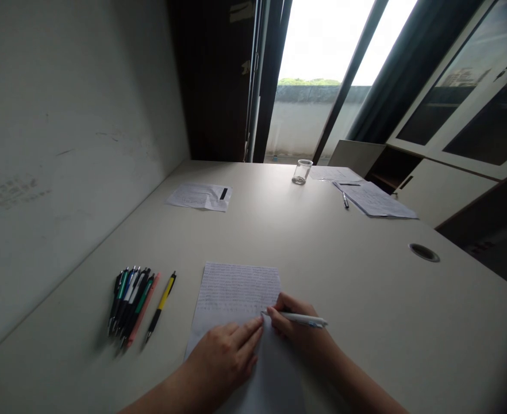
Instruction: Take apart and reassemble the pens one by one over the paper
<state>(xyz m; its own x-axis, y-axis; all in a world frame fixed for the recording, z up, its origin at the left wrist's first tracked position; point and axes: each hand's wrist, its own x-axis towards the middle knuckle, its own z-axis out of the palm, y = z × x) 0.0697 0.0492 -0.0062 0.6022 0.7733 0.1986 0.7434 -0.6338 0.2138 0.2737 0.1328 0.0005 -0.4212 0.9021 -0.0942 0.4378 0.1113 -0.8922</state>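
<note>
A white pen [303, 319] is pinched in my right hand [299, 328], its tip touching a sheet of paper [236, 287]. Rows of small handwriting fill the upper part of that sheet, while its lower part is blank where it shows. My left hand [227, 353] lies on the paper with fingers stretched out, the fingertips close to the pen tip. Off to the left, a yellow and black pen [162, 305] lies beside a bunch of several pens [130, 305] in mixed colours. The words on the sheet are too small to read.
A creased printed sheet [202, 196] lies at the far left of the white table [262, 230]. A glass [302, 171] stands near the far edge. Farther right are a stack of papers [374, 198], a pen [345, 200] and a round cable hole [424, 252]. A wall [64, 144] borders the left side.
</note>
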